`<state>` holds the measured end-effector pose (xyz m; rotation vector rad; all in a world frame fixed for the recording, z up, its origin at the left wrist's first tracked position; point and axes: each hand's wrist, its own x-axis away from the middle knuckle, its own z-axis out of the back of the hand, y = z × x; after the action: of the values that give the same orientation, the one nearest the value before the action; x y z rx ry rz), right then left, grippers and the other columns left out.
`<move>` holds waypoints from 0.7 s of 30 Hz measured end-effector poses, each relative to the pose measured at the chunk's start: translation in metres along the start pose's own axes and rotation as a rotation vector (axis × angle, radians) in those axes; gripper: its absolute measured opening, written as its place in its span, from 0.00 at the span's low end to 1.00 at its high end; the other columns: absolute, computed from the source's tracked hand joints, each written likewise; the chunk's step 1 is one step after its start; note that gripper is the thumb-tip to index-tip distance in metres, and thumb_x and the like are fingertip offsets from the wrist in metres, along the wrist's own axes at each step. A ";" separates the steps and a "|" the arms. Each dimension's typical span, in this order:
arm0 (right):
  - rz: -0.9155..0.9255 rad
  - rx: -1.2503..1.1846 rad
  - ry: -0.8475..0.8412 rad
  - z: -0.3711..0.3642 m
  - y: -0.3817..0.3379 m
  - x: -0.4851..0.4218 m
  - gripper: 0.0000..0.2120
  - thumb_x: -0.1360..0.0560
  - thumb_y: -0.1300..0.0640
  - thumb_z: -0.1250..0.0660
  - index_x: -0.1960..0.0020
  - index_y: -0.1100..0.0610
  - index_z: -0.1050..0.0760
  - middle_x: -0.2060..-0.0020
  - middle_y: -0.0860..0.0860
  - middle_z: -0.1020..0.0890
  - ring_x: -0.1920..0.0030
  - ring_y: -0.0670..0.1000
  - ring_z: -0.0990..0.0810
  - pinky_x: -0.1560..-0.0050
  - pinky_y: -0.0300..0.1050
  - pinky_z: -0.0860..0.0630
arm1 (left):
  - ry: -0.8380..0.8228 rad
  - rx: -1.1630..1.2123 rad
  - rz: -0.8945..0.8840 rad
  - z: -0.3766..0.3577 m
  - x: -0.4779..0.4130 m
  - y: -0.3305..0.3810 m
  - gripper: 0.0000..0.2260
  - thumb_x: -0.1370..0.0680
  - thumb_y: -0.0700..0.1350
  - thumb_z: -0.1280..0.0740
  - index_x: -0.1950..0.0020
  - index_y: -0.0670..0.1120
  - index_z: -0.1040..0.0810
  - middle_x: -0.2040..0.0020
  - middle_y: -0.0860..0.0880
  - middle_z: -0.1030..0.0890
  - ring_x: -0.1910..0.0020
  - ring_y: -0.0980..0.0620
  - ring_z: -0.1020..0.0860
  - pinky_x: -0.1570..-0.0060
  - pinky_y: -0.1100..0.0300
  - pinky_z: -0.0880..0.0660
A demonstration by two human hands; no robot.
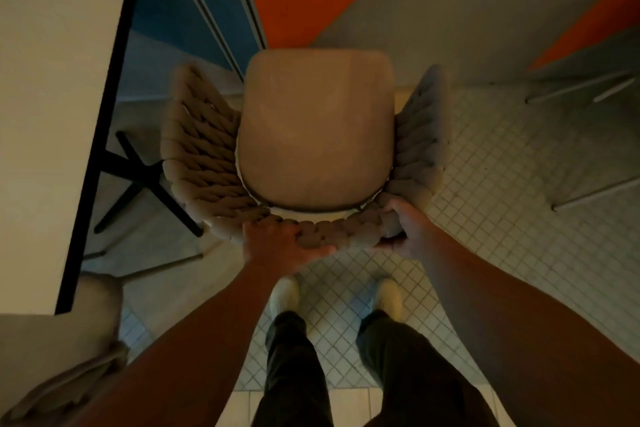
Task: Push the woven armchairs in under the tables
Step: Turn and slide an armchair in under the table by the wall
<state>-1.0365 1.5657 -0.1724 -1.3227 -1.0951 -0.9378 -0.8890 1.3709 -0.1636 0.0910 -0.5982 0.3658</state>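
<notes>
A woven armchair [204,149] with a tan seat cushion [317,128] stands right below me, its thick braided backrest curving toward my body. My left hand [277,244] grips the top of the backrest near its middle, thumb along the outer side. My right hand [403,229] grips the backrest's right end, fingers curled over the rim. A pale table [45,97] with a black edge lies at the left; the chair stands beside it, out from under it. Another pale tabletop [485,3] lies at the upper right, beyond the chair's front.
The left table's black cross-shaped foot [138,180] stands on the floor beside the chair's left arm. Another woven chair [59,357] sits at the bottom left. Thin chair legs [581,94] show at the right on the small-tiled floor. My feet [284,298] stand just behind the chair.
</notes>
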 end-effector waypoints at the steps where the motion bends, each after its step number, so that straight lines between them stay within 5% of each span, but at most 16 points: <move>1: -0.007 0.011 -0.023 0.006 -0.005 0.000 0.20 0.24 0.58 0.34 0.34 0.57 0.34 0.39 0.63 0.26 0.42 0.68 0.21 0.46 0.72 0.22 | -0.009 -0.009 0.017 0.000 0.002 0.008 0.54 0.44 0.86 0.70 0.28 0.67 0.32 0.30 0.58 0.23 0.28 0.50 0.30 0.32 0.40 0.38; 5: 0.026 0.053 -0.047 0.016 -0.014 0.009 0.23 0.21 0.52 0.31 0.31 0.56 0.34 0.37 0.60 0.28 0.40 0.67 0.22 0.47 0.71 0.21 | -0.136 0.051 0.077 0.009 0.007 0.020 0.54 0.42 0.86 0.66 0.27 0.63 0.29 0.29 0.55 0.24 0.28 0.49 0.29 0.30 0.42 0.38; 7: 0.097 0.134 0.035 0.016 -0.013 0.020 0.23 0.22 0.53 0.29 0.31 0.57 0.33 0.39 0.58 0.27 0.41 0.66 0.21 0.52 0.66 0.17 | -0.097 0.324 0.130 0.014 0.013 0.012 0.42 0.33 0.82 0.52 0.36 0.58 0.20 0.39 0.53 0.17 0.37 0.49 0.22 0.35 0.46 0.29; 10: 0.383 0.556 0.271 0.019 -0.008 0.049 0.16 0.24 0.52 0.31 0.44 0.63 0.26 0.46 0.59 0.20 0.54 0.57 0.18 0.65 0.46 0.21 | 0.185 0.800 0.347 0.020 0.031 -0.004 0.18 0.24 0.61 0.33 0.50 0.48 0.15 0.54 0.49 0.15 0.53 0.48 0.18 0.54 0.53 0.21; 13: 0.794 1.099 0.440 0.017 0.000 0.073 0.19 0.23 0.46 0.40 0.54 0.61 0.20 0.59 0.57 0.19 0.60 0.57 0.22 0.63 0.44 0.31 | 0.462 0.978 0.618 0.027 0.048 -0.020 0.08 0.22 0.48 0.30 0.52 0.43 0.17 0.57 0.46 0.15 0.57 0.48 0.19 0.59 0.58 0.28; 16: 0.986 1.240 0.296 -0.007 0.011 0.077 0.15 0.23 0.47 0.35 0.57 0.59 0.20 0.63 0.55 0.19 0.59 0.57 0.20 0.62 0.45 0.28 | 0.475 1.149 0.851 0.025 0.044 -0.040 0.09 0.23 0.47 0.28 0.60 0.44 0.21 0.57 0.44 0.18 0.55 0.42 0.19 0.58 0.55 0.28; 18: 0.974 1.478 0.077 -0.025 0.020 0.064 0.17 0.24 0.44 0.33 0.48 0.57 0.20 0.54 0.54 0.17 0.50 0.57 0.19 0.56 0.46 0.26 | 0.405 1.331 0.989 0.019 0.032 -0.055 0.13 0.24 0.50 0.26 0.63 0.45 0.23 0.54 0.42 0.17 0.59 0.41 0.18 0.56 0.49 0.19; 21: 0.844 1.788 -0.081 -0.046 0.029 0.050 0.27 0.26 0.36 0.34 0.34 0.52 0.26 0.42 0.52 0.19 0.40 0.56 0.21 0.43 0.54 0.24 | 0.270 1.720 1.095 0.012 0.016 -0.073 0.20 0.27 0.52 0.24 0.43 0.40 0.21 0.46 0.41 0.19 0.53 0.42 0.19 0.49 0.42 0.17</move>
<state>-0.9923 1.5250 -0.1284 -0.1369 -0.7868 0.7367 -0.8568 1.3051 -0.1432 1.3673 0.1577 1.8559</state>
